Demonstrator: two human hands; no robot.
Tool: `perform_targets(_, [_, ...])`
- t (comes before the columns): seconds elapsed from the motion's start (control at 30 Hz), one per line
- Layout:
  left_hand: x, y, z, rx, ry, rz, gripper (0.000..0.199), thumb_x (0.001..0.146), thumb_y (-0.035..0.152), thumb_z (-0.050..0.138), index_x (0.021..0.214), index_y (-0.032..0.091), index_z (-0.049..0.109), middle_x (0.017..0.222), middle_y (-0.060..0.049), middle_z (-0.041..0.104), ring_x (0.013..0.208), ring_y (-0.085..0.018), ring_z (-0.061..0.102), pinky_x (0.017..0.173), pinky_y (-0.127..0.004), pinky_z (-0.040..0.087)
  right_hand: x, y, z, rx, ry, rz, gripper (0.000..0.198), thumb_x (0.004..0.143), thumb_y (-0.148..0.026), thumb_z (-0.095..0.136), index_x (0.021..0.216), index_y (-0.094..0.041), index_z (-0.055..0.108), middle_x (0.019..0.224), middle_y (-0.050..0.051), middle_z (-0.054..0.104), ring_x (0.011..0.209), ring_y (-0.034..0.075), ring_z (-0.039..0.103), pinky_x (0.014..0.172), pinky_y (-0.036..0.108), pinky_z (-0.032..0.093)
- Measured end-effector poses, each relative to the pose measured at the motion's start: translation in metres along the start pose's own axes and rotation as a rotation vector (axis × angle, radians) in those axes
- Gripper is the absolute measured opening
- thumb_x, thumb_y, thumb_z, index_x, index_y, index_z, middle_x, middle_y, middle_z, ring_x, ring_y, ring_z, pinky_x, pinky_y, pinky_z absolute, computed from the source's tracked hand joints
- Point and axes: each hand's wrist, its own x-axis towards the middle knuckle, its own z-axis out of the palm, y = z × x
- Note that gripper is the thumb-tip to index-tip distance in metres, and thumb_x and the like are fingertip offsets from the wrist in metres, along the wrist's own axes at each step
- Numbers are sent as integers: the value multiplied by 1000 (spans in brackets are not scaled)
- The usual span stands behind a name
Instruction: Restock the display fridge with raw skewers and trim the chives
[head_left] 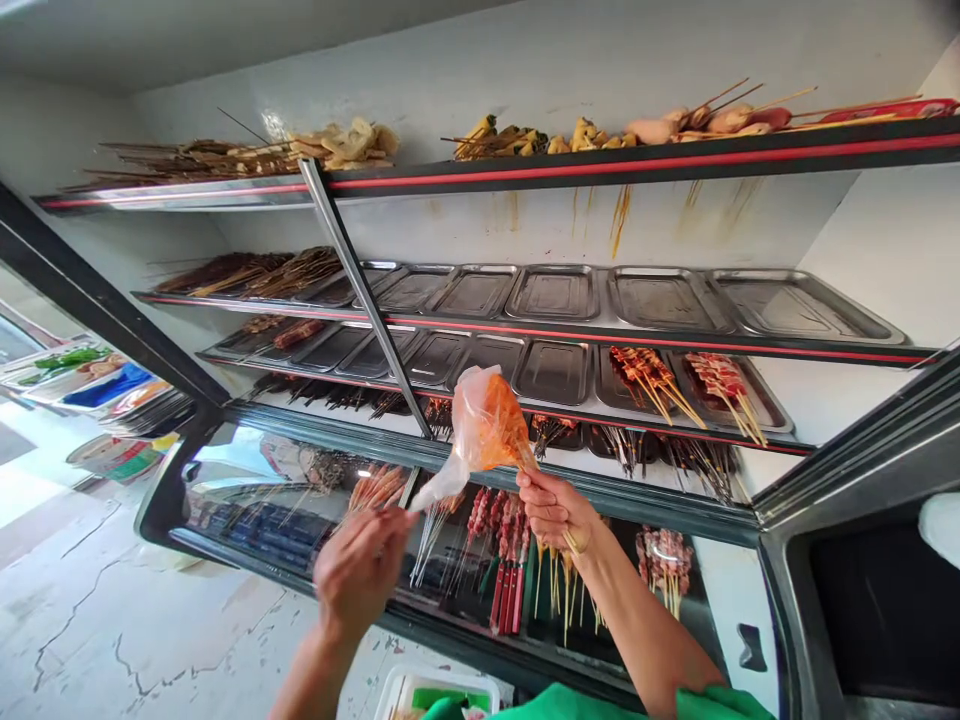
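Far left, outside the cabinet: cracked pale floor [112,620] and a stack of coloured trays [97,385], well apart from the work. Left hand [360,570] raised low of centre, back toward the camera, fingers closed in a pinch on the loose twisted tail of a clear plastic bag [480,430]. Bag up and to the right of that hand, long axis slanting from lower left tail to bulging upper right end, orange skewers inside. Right hand [555,510] just right of and under the bulge, closed around the sticks at the bag's mouth, palm up; nearer of the two to the bag's load. Bag held in air before the slanted glass front [285,500], level with the lower shelf edge. Behind: steel trays [555,295], mostly bare, on the middle shelves. Further right: meat skewers [660,380] on a tray, more skewers along the top shelf [675,155]. Far right: dark cabinet frame [847,450].
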Motion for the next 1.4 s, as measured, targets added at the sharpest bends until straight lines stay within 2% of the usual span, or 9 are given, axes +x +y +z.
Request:
perform_targets(0.17, [35, -16, -31, 183, 446, -268, 19, 85, 33, 54, 87, 19, 67, 81, -4, 70, 71, -17, 64, 72, -31, 50, 0, 9, 11, -117, -21, 26, 24, 86, -35, 58, 77, -17, 45, 43, -14, 26, 30, 0, 11, 27, 13, 9])
perform_targets(0.23, [34, -9, -29, 254, 583, -231, 20, 84, 36, 54, 88, 19, 65, 80, -4, 69, 72, -18, 63, 73, -33, 49, 1, 13, 14, -111, -21, 45, 25, 87, -36, 58, 77, -18, 44, 44, -14, 26, 30, 0, 10, 27, 12, 8])
perform_targets(0.33, [21, 14, -14, 371, 245, 165, 23, 71, 42, 71, 82, 23, 65, 83, -3, 69, 84, -22, 63, 85, -38, 43, 3, 16, 18, -91, -9, 73, 24, 89, -36, 55, 76, -18, 44, 44, -14, 27, 30, 1, 9, 26, 13, 8])
perform_targets(0.43, [11, 30, 4, 510, 14, 216, 30, 71, 44, 72, 93, 24, 66, 98, -6, 66, 95, -25, 58, 89, -39, 36, 6, 20, 25, -69, -22, 94, 23, 90, -34, 52, 75, -18, 43, 43, -14, 27, 30, 1, 8, 26, 14, 8])
perform_targets(0.7, [30, 18, 13, 597, -53, 229, 13, 81, 28, 60, 92, 29, 68, 104, -5, 62, 97, -22, 53, 90, -42, 25, 14, 40, 38, -48, -15, 111, 23, 90, -33, 52, 74, -18, 44, 40, -14, 29, 28, 1, 11, 27, 14, 9])
perform_targets(0.9, [45, 23, 4, 616, 121, 287, 23, 78, 27, 63, 99, 35, 69, 108, -4, 61, 100, -24, 53, 89, -42, 24, 20, 54, 49, -70, -12, 80, 24, 84, -33, 60, 73, -17, 46, 40, -13, 33, 28, 1, 15, 27, 14, 10])
perform_targets(1.1, [48, 18, 3, 445, -42, 336, 18, 85, 20, 54, 96, 25, 67, 105, -2, 67, 97, -20, 58, 92, -40, 29, 29, 62, 50, -91, 53, 59, 27, 86, -34, 57, 68, -17, 44, 39, -12, 32, 28, 1, 15, 26, 13, 10])
perform_targets(1.27, [55, 5, 8, 380, -114, 90, 25, 88, 27, 47, 105, 19, 63, 111, -8, 63, 89, -19, 61, 77, -32, 42, 36, 73, 47, -46, 48, 162, 30, 95, -30, 40, 68, -17, 45, 37, -12, 27, 27, 2, 15, 27, 13, 8])
perform_targets(1.4, [51, 1, 13, 466, -237, 119, 25, 87, 34, 49, 98, 18, 65, 94, -7, 67, 85, -23, 61, 76, -36, 40, 36, 78, 49, -101, 85, 183, 36, 97, -25, 29, 65, -17, 42, 36, -11, 26, 27, 3, 16, 27, 12, 10])
